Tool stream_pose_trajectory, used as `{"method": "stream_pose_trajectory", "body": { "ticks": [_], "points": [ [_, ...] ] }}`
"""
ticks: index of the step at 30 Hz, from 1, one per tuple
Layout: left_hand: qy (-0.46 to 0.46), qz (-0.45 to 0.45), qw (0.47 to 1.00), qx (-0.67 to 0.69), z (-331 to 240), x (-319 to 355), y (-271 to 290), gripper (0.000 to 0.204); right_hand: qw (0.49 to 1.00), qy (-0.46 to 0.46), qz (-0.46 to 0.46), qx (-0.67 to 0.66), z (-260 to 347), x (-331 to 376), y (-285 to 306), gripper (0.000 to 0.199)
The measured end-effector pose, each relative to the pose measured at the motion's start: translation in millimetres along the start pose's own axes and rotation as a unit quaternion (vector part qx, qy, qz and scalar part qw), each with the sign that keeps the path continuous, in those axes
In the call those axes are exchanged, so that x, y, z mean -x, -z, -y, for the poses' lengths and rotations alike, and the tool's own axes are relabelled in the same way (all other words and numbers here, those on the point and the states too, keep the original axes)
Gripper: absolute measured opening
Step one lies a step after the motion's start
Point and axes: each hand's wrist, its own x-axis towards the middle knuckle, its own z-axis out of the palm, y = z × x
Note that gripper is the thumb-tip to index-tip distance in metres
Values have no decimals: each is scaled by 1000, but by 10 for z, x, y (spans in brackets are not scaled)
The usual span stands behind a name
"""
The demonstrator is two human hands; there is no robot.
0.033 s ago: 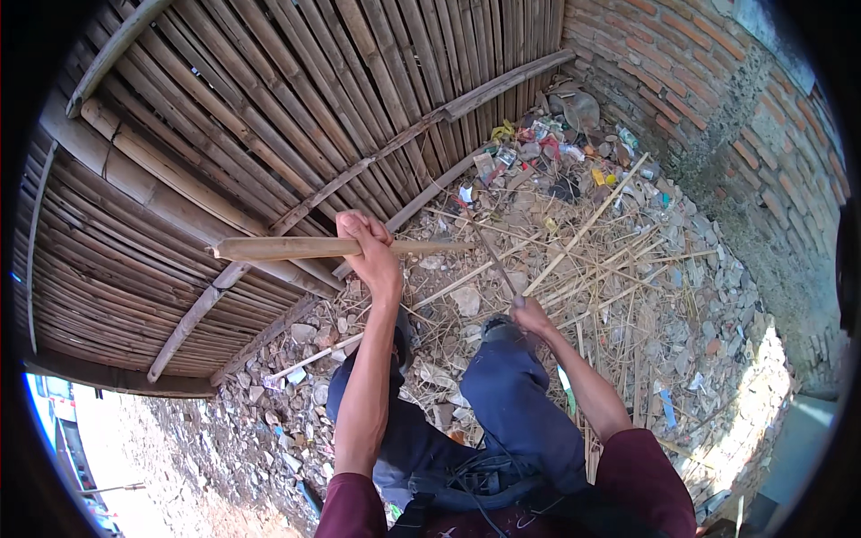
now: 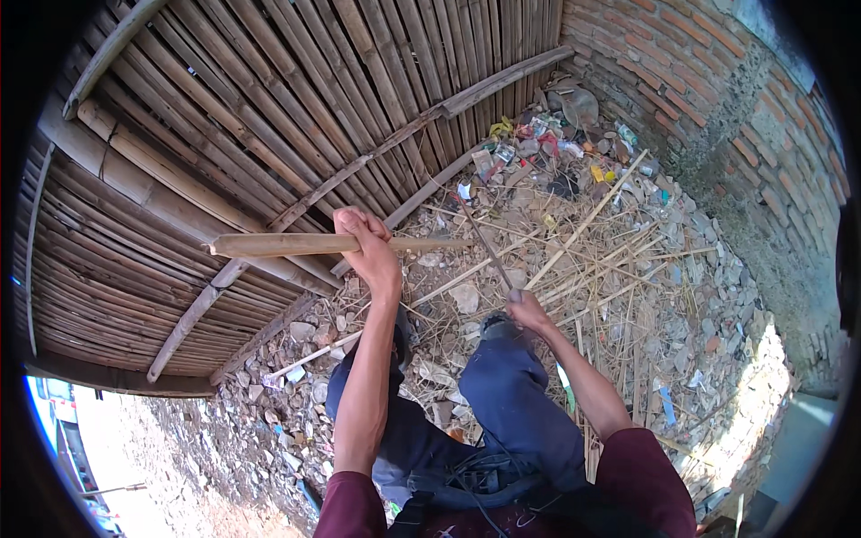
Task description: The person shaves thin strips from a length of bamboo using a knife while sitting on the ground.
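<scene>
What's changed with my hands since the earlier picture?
Very little: your right hand and the thin dark blade it holds have shifted slightly forward. Nothing was taken up or let go; your left hand still grips the bamboo piece.

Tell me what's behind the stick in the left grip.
Around the stick, the bamboo wall shows behind its thick end and rubble behind its thin end. Whatever the stick and left grip directly cover cannot be seen.

Pale tan bamboo piece (image 2: 285, 245); dark thin blade (image 2: 487, 247); maroon sleeves (image 2: 647, 484); navy trousers (image 2: 516, 390); brick wall (image 2: 659, 67) (orange, grey-lined)
</scene>
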Motion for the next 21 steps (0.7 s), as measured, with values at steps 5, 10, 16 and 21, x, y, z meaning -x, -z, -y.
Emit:
{"method": "stream_pose_trajectory", "body": {
  "ticks": [5, 10, 16, 21],
  "points": [
    [-17, -36, 999, -32, -64, 50, -169, 37, 974, 214, -62, 31, 670, -1, -562, 9],
    [-4, -54, 997, -50, -55, 86, -206, 36, 995, 80, 51, 38, 847, 68, -775, 14],
    [-9, -62, 997, -43, -58, 65, -88, 36, 993, 112, -9, 35, 1085, -49, -855, 10],
    [-24, -50, 997, -57, -21, 37, -136, 36, 951, 305, -13, -39, 1544, 79, -899, 8]
  ]
}}
